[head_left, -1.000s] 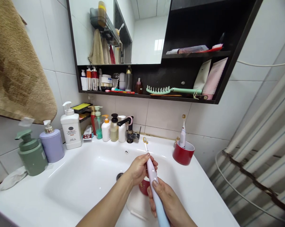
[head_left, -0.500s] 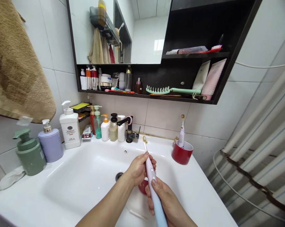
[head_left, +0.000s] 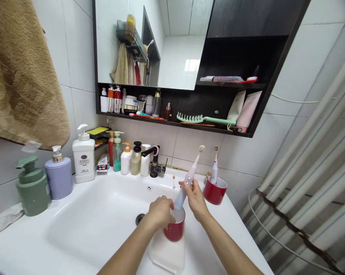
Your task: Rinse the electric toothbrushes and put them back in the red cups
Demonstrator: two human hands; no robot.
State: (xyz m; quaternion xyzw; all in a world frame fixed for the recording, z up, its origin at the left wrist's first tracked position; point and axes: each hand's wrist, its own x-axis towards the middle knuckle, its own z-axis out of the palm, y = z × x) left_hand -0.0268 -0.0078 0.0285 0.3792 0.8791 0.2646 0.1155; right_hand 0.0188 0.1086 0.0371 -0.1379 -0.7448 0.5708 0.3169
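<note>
My right hand (head_left: 195,198) pinches a pale lilac-and-blue electric toothbrush (head_left: 188,179) near its middle. The brush leans up to the right, its lower end inside a red cup (head_left: 175,229) with a white inside. My left hand (head_left: 158,214) is wrapped round that cup from the left. The cup stands on a white pad (head_left: 167,255) on the white basin (head_left: 97,225), just right of the drain (head_left: 140,219).
A second red cup (head_left: 214,191) with another electric toothbrush (head_left: 215,168) stands at the back right. Pump bottles (head_left: 83,154) line the back left by the black tap (head_left: 154,161). A brown towel (head_left: 20,76) hangs left. A dark shelf (head_left: 172,122) holds toiletries and a green comb.
The toothbrush has swung from pointing away over the basin to leaning upright, its base lowered into the red cup. My left hand left the brush and took hold of the cup.
</note>
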